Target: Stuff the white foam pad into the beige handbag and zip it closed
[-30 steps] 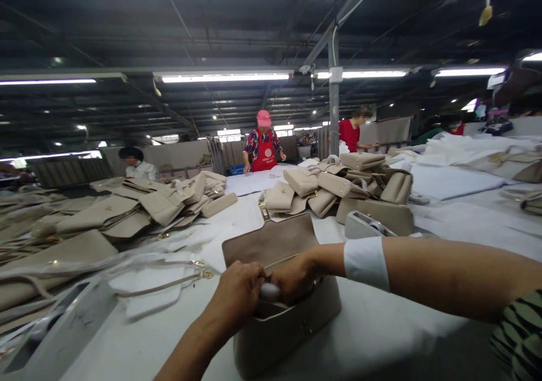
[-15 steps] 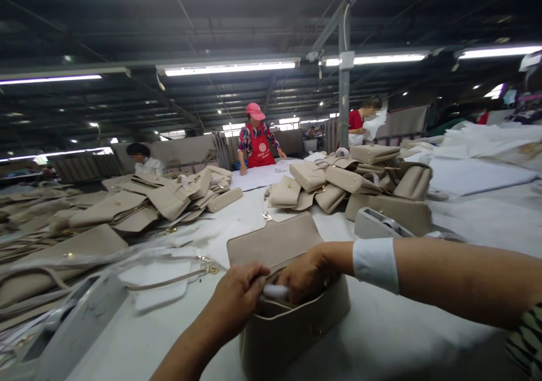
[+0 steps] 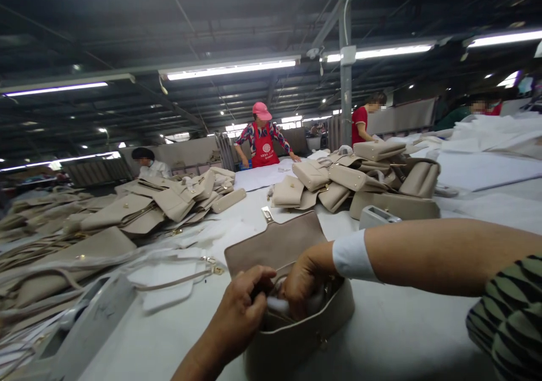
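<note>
I see left hand (image 3: 243,313) clamped on the near rim of the open beige handbag (image 3: 296,336). Right hand (image 3: 302,279) just beside it, inside the bag mouth, gripping white stuffing (image 3: 277,305), probably paper. Bag sits on the white table (image 3: 402,336). Beyond the grip: bag flap, then handbag piles (image 3: 359,180).

A handbag factory floor. Heaps of beige bags (image 3: 364,178) cover long white tables (image 3: 402,336). Aproned workers (image 3: 265,141) stand under strip lights (image 3: 231,68).

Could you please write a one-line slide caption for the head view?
Both hands, left and right, reach into an open beige handbag on a white table among piled handbags.
</note>
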The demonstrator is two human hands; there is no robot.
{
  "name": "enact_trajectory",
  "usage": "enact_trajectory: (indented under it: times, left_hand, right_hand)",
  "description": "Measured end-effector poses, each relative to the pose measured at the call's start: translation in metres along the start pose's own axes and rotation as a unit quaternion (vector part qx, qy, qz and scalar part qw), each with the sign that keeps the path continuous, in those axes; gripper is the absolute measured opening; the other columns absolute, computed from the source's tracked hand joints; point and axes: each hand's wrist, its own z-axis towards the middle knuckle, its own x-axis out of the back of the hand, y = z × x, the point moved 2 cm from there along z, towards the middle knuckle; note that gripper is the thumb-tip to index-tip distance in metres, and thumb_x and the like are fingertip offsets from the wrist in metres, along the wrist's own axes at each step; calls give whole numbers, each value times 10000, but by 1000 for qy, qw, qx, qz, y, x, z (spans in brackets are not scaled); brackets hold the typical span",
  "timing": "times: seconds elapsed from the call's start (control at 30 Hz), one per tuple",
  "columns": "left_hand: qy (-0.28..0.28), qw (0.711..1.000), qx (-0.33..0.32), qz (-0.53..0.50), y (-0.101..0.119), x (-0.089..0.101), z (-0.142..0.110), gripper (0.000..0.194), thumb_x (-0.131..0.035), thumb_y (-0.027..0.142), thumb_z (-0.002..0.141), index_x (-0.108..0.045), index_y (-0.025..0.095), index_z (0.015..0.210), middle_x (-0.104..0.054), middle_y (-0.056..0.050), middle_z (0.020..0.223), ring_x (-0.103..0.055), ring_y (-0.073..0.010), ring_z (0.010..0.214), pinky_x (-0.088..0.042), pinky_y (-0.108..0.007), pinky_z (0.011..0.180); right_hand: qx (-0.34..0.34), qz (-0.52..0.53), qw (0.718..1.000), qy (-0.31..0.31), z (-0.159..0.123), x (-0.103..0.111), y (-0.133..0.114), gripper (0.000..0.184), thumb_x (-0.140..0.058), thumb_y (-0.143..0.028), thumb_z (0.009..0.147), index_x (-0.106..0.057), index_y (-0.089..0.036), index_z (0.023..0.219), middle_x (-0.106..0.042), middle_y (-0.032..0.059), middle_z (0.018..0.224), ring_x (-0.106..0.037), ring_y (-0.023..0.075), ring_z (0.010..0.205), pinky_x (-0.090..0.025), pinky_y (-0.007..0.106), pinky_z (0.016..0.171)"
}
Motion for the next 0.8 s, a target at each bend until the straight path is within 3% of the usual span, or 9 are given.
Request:
enact_trajectory:
  times: [0.07, 0.13, 0.27, 0.33, 0.4, 0.5, 0.6, 0.7, 0.8]
  left_hand:
    - [38, 999, 0, -29, -6, -3, -1, 287, -449, 182, 789, -628, 236, 1007, -674, -10, 938, -608, -167, 904, -473, -278, 835]
    - [58, 996, 2, -63, -13, -4, -6, 242, -461, 245, 828, -627, 227, 1003, -673, -23, 962, -615, -170, 919, -486, -271, 839]
    - [58, 996, -18, -69, -23, -3, -17, 240, -470, 270, 859, -608, 231, 1052, -659, -37, 1029, -609, -171, 973, -490, -260, 871]
    - [62, 996, -48, -42, -25, -2, -22, 258, -445, 271, 882, -588, 235, 1094, -645, -46, 1060, -596, -174, 999, -484, -272, 888]
    - [67, 995, -77, 2, -21, 2, -24, 270, -434, 275, 891, -571, 238, 1121, -632, -52, 1060, -582, -178, 996, -479, -293, 884]
    - [37, 991, -71, 108, -6, 13, -20, 236, -493, 282, 854, -599, 243, 1062, -605, -53, 1032, -544, -202, 973, -450, -343, 865]
    - [-32, 974, -11, 223, 12, 27, -11, 123, -582, 307, 781, -650, 241, 859, -584, -37, 946, -497, -227, 941, -403, -373, 823]
    - [-93, 955, 24, 280, 25, 34, -2, 105, -630, 284, 721, -611, 206, 655, -558, -22, 848, -467, -210, 883, -360, -331, 740]
    - [-106, 952, 4, 287, 28, 30, 0, 169, -627, 217, 698, -523, 168, 574, -533, -16, 820, -443, -181, 846, -327, -297, 685]
  right_hand:
    - [-16, 81, 990, -113, 5, -2, 1, 134, -595, -102, 626, -641, -137, 747, -555, -35, 527, -541, 142, 499, -467, 252, 515]
    - [-8, 110, 986, -128, 7, -1, 0, 181, -579, -86, 622, -627, -138, 789, -536, -45, 540, -513, 128, 492, -445, 234, 490]
    - [85, -11, 996, 10, -7, 0, -10, 233, -563, -49, 615, -587, -159, 818, -512, -61, 611, -474, 94, 531, -385, 186, 483]
    - [134, -95, 981, 102, -18, -1, -16, 182, -583, -89, 649, -573, -162, 815, -510, -54, 650, -475, 92, 574, -365, 181, 508]
    - [151, -154, 965, 148, -24, -2, -21, 120, -591, -122, 681, -552, -158, 789, -500, -46, 663, -470, 94, 598, -360, 189, 536]
    - [144, -201, 965, 88, -22, -1, -25, 122, -557, -65, 673, -490, -160, 711, -472, -53, 629, -448, 87, 571, -351, 196, 537]
    - [128, -203, 971, 21, -16, 5, -29, 160, -514, -21, 662, -463, -169, 693, -468, -67, 597, -441, 83, 537, -347, 196, 517]
    - [135, -204, 970, 5, -13, 8, -31, 175, -508, -4, 661, -461, -171, 679, -459, -76, 576, -440, 81, 532, -352, 197, 515]
    - [161, -232, 959, 5, -7, 6, -28, 183, -540, -1, 658, -465, -165, 627, -460, -73, 555, -448, 88, 531, -361, 216, 527]
